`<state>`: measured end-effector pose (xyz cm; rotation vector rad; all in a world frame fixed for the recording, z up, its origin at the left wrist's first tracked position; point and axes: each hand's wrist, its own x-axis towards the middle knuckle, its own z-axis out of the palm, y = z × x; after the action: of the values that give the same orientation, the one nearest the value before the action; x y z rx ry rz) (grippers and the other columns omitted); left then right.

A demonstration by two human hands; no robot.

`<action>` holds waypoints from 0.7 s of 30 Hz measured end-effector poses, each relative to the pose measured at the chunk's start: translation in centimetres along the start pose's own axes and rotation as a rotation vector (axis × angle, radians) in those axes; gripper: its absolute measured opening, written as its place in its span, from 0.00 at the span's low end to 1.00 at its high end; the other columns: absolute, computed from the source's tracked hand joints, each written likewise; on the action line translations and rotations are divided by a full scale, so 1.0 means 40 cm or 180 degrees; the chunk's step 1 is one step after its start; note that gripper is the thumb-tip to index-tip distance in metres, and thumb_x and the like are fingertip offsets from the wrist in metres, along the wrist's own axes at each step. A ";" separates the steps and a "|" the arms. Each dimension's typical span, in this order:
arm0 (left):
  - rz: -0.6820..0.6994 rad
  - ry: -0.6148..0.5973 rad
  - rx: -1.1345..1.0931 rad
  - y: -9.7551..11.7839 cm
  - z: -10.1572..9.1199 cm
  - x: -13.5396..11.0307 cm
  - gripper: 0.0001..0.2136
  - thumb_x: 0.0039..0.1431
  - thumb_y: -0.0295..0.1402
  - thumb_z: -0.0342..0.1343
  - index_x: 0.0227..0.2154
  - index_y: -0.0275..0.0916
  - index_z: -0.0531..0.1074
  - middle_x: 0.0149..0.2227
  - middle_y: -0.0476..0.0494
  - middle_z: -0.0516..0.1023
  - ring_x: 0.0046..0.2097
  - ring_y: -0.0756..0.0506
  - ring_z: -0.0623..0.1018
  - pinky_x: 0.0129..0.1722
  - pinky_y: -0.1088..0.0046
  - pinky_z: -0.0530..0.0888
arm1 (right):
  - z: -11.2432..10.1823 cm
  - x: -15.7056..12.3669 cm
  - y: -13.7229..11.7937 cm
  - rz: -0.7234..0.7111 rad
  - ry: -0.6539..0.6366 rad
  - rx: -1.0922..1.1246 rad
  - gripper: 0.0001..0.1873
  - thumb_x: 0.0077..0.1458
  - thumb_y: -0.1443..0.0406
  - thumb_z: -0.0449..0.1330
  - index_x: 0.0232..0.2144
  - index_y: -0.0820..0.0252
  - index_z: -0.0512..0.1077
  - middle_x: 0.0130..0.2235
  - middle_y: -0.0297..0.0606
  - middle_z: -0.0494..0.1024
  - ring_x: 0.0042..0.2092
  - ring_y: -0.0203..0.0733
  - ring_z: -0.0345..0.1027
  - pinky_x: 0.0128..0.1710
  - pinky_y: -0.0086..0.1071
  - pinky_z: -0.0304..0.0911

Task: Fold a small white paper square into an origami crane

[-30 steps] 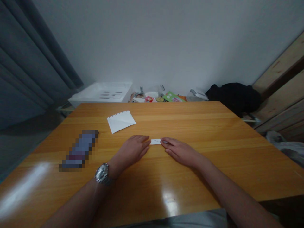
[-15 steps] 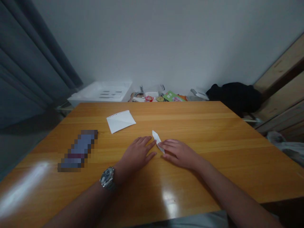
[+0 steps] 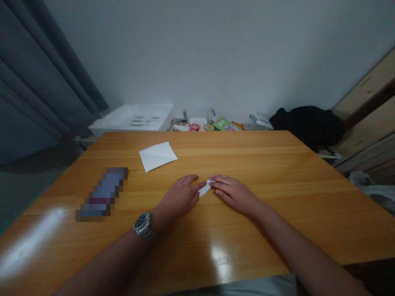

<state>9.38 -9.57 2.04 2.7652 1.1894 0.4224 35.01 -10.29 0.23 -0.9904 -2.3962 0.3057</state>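
Observation:
A small folded piece of white paper (image 3: 205,189) lies slanted on the wooden table between my two hands. My left hand (image 3: 180,194), a metal watch (image 3: 143,224) on its wrist, holds the paper's near left end by thumb and index finger, while the other fingers rest on the wood. On the opposite end, the fingertips of my right hand (image 3: 234,191) press and grip the paper and hide part of it. Beyond my left hand lies a flat white sheet (image 3: 158,156) with a torn row of holes along its top edge.
To the left on the table (image 3: 253,156) is a blurred-out dark, phone-like object (image 3: 103,192). Past the far edge stand a white tray-like container (image 3: 132,117), a green booklet (image 3: 226,124), small items and a black cloth-like heap (image 3: 308,125).
The folded paper has turned from leaning left to leaning right. My right fingers have shifted to its far end, and my left index and thumb to its near end.

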 end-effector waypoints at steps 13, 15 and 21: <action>0.0264 -0.0058 -0.0149 0.016 -0.007 0.014 0.14 0.68 0.34 0.51 0.53 0.39 0.72 0.49 0.38 0.75 0.50 0.40 0.74 0.53 0.60 0.72 | -0.008 0.004 -0.027 0.0019 -0.0154 -0.0167 0.14 0.66 0.62 0.56 0.49 0.56 0.77 0.49 0.46 0.77 0.51 0.48 0.71 0.51 0.43 0.68; 0.0295 -0.0061 -0.0192 0.015 -0.001 0.019 0.13 0.69 0.37 0.52 0.50 0.38 0.73 0.48 0.39 0.76 0.50 0.40 0.74 0.52 0.60 0.72 | -0.007 0.004 -0.027 0.0044 -0.0159 -0.0121 0.13 0.67 0.63 0.56 0.48 0.56 0.77 0.48 0.45 0.77 0.49 0.46 0.71 0.49 0.41 0.69; 0.0292 -0.0104 -0.0353 0.014 0.005 0.031 0.11 0.71 0.33 0.48 0.45 0.38 0.75 0.45 0.41 0.77 0.47 0.43 0.75 0.51 0.65 0.72 | -0.001 0.007 -0.024 0.0052 -0.0081 0.0122 0.11 0.66 0.65 0.56 0.45 0.55 0.78 0.48 0.44 0.76 0.48 0.44 0.71 0.48 0.39 0.68</action>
<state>10.64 -9.06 2.24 2.7280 1.0031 0.4360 34.29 -10.77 0.73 -0.9949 -2.3970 0.3708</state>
